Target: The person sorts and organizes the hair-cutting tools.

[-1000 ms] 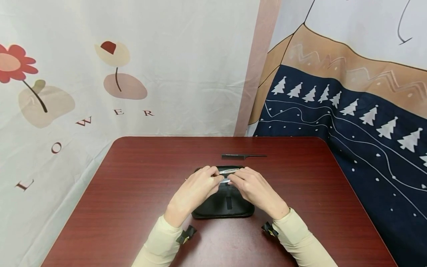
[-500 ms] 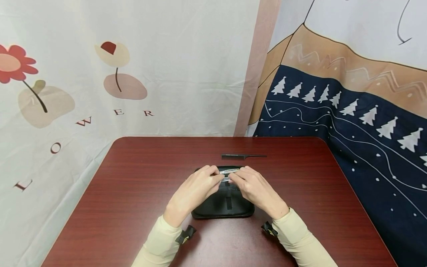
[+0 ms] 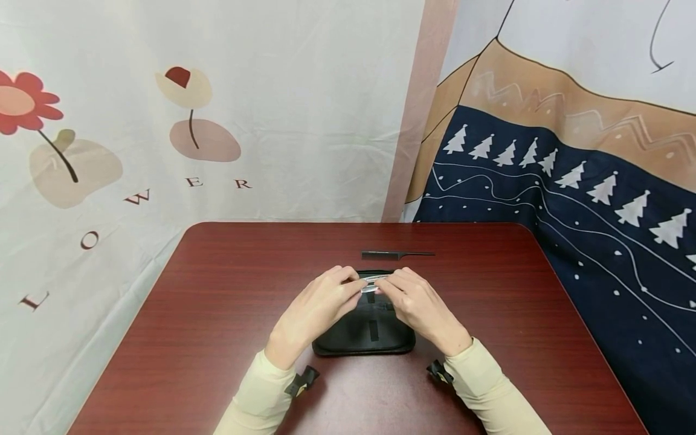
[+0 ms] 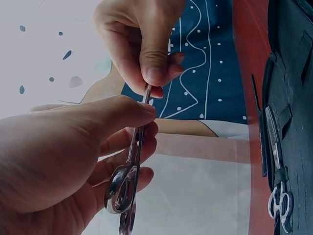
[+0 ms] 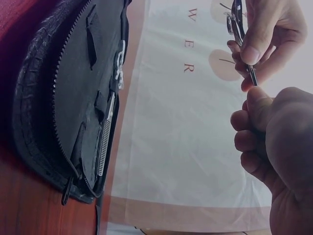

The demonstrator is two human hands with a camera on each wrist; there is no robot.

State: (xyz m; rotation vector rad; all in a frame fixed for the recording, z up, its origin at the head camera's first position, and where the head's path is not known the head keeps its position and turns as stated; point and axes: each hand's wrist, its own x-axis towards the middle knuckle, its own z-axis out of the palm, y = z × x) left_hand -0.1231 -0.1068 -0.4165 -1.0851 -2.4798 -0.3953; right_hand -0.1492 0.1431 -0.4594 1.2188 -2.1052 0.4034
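A pair of scissors (image 4: pixel 128 171) is pinched by both hands' fingers (image 3: pixel 363 286), lifted clear of the open case (image 3: pixel 363 335) beneath.

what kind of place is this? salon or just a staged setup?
Likely a staged tabletop, not a salon: a small red-brown table ringed by printed fabric backdrops. Hairdressing kit though: black zip case, tail comb, and scissors pinched by left hand and right hand.

Bare desk (image 3: pixel 217 314) lies open left and right of the hands; the black comb (image 3: pixel 397 255) and open case (image 3: pixel 364 338) block the middle.
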